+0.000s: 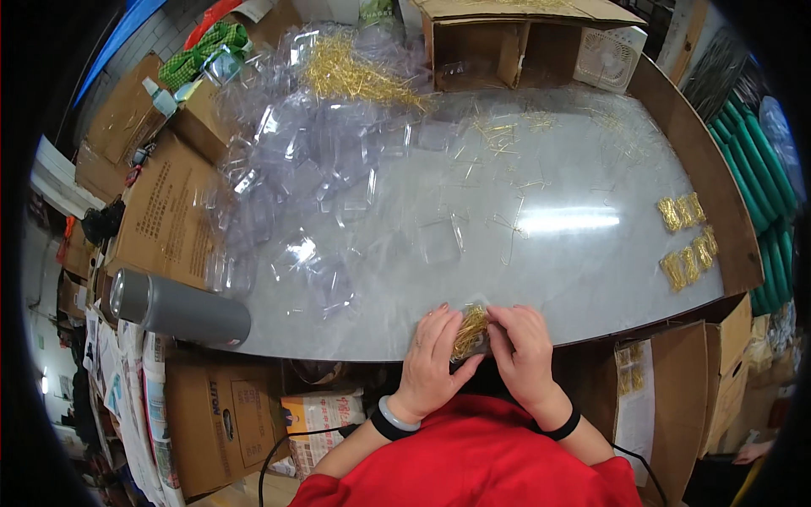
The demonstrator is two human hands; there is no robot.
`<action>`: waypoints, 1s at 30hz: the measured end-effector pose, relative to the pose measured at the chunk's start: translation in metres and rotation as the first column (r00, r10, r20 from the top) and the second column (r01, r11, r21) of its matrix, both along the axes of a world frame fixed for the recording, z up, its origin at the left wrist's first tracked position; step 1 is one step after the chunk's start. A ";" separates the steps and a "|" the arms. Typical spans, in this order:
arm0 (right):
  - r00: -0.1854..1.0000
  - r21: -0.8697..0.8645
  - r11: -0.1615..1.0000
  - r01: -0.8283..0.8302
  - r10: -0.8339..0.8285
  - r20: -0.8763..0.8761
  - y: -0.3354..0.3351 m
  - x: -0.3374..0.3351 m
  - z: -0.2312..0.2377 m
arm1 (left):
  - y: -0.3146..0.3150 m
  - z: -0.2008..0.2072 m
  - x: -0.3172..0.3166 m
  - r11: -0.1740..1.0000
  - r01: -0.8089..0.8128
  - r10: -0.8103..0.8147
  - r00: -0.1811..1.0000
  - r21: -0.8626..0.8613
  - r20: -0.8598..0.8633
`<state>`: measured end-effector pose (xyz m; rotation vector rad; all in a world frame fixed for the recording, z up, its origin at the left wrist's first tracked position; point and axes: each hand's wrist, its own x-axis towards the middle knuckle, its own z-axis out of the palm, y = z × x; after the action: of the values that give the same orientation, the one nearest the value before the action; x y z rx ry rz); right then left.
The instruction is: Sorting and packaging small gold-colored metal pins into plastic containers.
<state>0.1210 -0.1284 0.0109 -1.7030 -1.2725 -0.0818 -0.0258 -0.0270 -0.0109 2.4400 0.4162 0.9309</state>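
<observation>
Both of my hands are at the table's near edge, closed around a small clear plastic box packed with gold wire hooks (470, 331). My left hand (432, 359) grips it from the left, with a pale bangle and a dark band at the wrist. My right hand (525, 348) has its fingers bent on the box's right side and upper edge. The hands cover much of the box, so I cannot tell whether its lid is on. Just beyond them, an unfilled clear plastic box (438, 242) lies on the grey table (591, 287).
A heap of clear plastic boxes (296, 144) covers the table's left, with a pile of gold hooks (351, 72) on top. Several filled packs (688, 260) sit at the right edge. A grey bottle (182, 308) lies at front left. Cardboard compartments (473, 59) and a white fan (606, 59) stand behind.
</observation>
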 end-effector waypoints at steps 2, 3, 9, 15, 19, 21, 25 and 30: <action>0.999 -0.066 0.997 -0.036 0.037 0.006 0.000 0.005 0.002 | -0.001 -0.001 0.000 1.000 0.003 -0.003 1.000 -0.016 0.015; 0.998 -0.099 0.994 -0.055 0.056 0.008 0.001 0.009 0.004 | 0.000 0.000 0.001 1.000 0.004 -0.003 1.000 -0.024 0.022; 0.991 -0.271 0.957 -0.102 0.122 0.057 0.006 0.022 0.014 | 0.003 0.002 -0.001 0.999 0.035 -0.036 0.998 -0.014 -0.054; 0.980 -0.077 0.984 -0.159 0.167 0.106 0.002 0.011 0.000 | -0.006 0.000 0.000 0.997 -0.075 0.077 0.995 0.023 -0.059; 0.989 -0.074 0.990 -0.118 0.124 0.086 -0.001 0.010 0.001 | -0.003 -0.003 -0.002 0.999 -0.046 0.046 0.999 -0.013 -0.010; 0.998 -0.052 0.997 -0.056 0.056 -0.017 0.004 0.005 -0.003 | -0.004 -0.004 -0.002 0.997 -0.049 0.050 0.998 -0.061 0.031; 0.998 -0.074 0.995 -0.066 0.064 -0.026 0.006 0.005 -0.009 | -0.006 0.001 -0.001 0.997 -0.076 0.076 0.997 0.002 -0.021; 0.987 -0.124 0.988 -0.095 0.110 0.117 0.000 0.002 -0.006 | -0.002 -0.015 -0.003 0.993 -0.068 0.071 0.997 0.100 -0.032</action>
<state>0.1232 -0.1286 0.0052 -1.7513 -1.4802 -0.0524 -0.0291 -0.0290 -0.0255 2.5494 0.4808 0.9594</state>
